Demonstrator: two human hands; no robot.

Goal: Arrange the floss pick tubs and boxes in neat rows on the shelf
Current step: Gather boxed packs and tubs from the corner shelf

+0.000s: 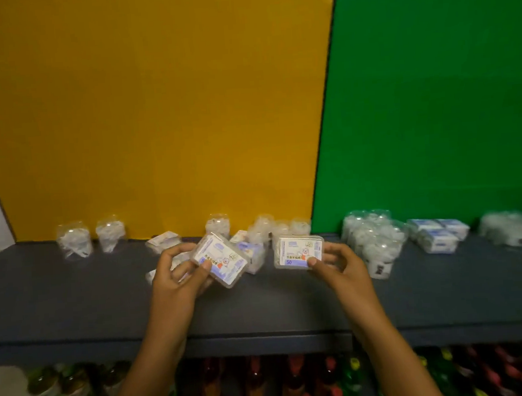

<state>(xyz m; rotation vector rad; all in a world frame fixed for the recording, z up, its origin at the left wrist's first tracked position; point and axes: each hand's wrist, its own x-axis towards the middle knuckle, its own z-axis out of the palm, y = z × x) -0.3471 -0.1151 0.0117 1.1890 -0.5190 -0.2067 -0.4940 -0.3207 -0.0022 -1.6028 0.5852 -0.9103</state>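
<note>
So from the head view, each hand has one floss pick box; the left hand point(178, 274) has its thumb and curled fingers pinching a tilted box point(219, 259) by its lower left side, and the right hand point(340, 263) pinches the flat box point(298, 251) at its right end, thumb on the label; both sit just above the dark shelf point(74, 300), roughly mid-shelf, in front of the yellow panel point(153, 112). Behind them it's a loose scatter; two clear tubs point(74, 240) off to the left by the back wall, a bunch of tubs point(372, 236) on the right, plus stacked boxes point(440, 233) near the green panel point(432, 90). My guess is these boxes are light, stiff, smooth plastic, so kinda slippery; grabbing across the short edges looks safest, since squeezing the lid might pop it. Bottles point(252, 386) sit on the level below.
</note>
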